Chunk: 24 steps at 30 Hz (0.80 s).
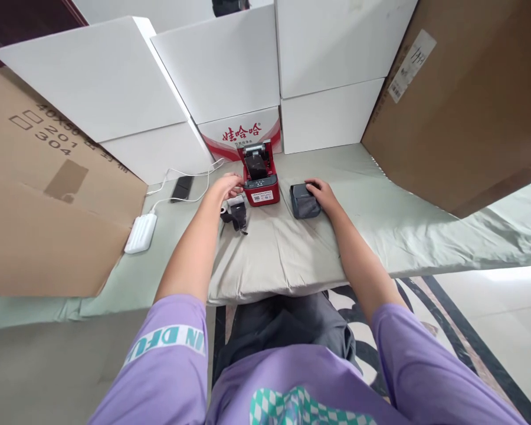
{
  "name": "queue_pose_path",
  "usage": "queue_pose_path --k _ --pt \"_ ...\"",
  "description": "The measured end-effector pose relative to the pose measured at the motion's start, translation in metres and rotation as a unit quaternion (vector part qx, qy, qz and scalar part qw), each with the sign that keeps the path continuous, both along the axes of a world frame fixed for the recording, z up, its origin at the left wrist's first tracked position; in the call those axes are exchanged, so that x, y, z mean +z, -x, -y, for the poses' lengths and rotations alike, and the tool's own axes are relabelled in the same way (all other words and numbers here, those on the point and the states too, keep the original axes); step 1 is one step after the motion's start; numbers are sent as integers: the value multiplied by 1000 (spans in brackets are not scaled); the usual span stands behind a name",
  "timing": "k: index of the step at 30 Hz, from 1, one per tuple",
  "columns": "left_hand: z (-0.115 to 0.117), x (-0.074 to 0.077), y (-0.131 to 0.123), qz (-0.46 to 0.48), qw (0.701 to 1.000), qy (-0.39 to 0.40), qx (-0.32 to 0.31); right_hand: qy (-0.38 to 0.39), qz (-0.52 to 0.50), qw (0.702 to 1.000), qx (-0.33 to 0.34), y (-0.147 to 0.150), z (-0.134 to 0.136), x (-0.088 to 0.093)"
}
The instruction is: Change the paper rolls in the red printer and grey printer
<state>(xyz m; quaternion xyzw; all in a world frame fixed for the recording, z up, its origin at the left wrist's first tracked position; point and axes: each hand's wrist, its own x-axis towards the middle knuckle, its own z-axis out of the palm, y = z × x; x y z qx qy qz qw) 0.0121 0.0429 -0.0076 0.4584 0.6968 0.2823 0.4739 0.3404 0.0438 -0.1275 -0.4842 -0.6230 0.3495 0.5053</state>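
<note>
A small red label printer [262, 196] stands on the cloth-covered table with its lid raised. Black ribbon-like material [255, 166] shows inside it. My left hand [230, 185] is at the printer's left side, its fingers curled in close to the casing; whether something is between them is hidden. Just below that hand lies a loose black ribbon [238, 213] with a white core, partly unwound. To the right of the printer sits a dark grey portable printer [305, 203]. My right hand [321, 192] grips its upper right edge, thumb and fingers bent over it.
White boxes [230, 71] line the back of the table. Large cardboard boxes stand at the left [57, 195] and right [469, 106]. A white power strip [141, 232] with cables and a dark phone-like slab [182, 188] lie on the left. The table's front edge [287, 290] is near my body.
</note>
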Motion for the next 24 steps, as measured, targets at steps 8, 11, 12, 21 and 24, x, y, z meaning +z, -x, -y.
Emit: queue_pose_path --k 8,11,12,21,24 --pt "-7 7 -9 -143 977 -158 -31 14 -23 1000 -2 1 -3 3" --pt "-29 8 -7 -292 917 -231 -140 17 -27 999 -2 1 -2 5" --pt "-37 8 -6 -330 897 -234 -178 18 -27 999 -3 1 -2 6" --pt "-77 12 -23 -491 817 -134 -271 22 -23 999 0 0 -2 6" --pt "-79 10 -26 -487 820 -130 -273 19 -18 1000 -6 0 -4 5"
